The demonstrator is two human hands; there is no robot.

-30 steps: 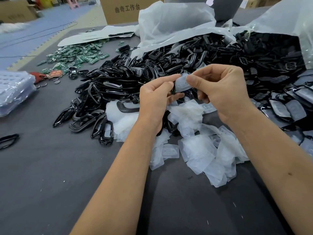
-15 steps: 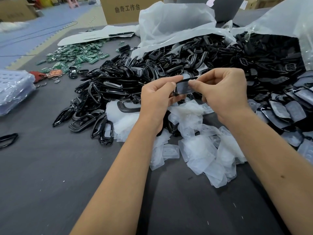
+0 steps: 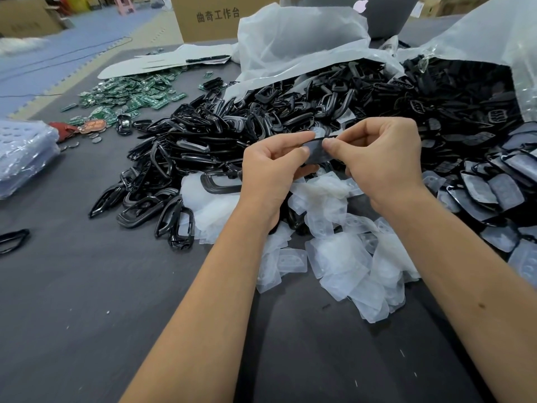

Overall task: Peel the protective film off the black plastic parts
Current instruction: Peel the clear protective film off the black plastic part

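We see the part (image 3: 315, 151) now edge-on between our hands above the film pile (image 3: 343, 257) — a second ago its filmed face showed. Left hand (image 3: 271, 173) pinches one end, right hand (image 3: 380, 158) pinches the film edge — peeling likely underway.

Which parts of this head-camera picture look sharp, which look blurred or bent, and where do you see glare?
Head view: the hands, left and right, and the black part they pinch are sharp; the far cardboard box is softer; wide-angle bending stretches the forearms near the bottom edge; soft highlights glint off the glossy black frames and plastic bag; shadows are faint.
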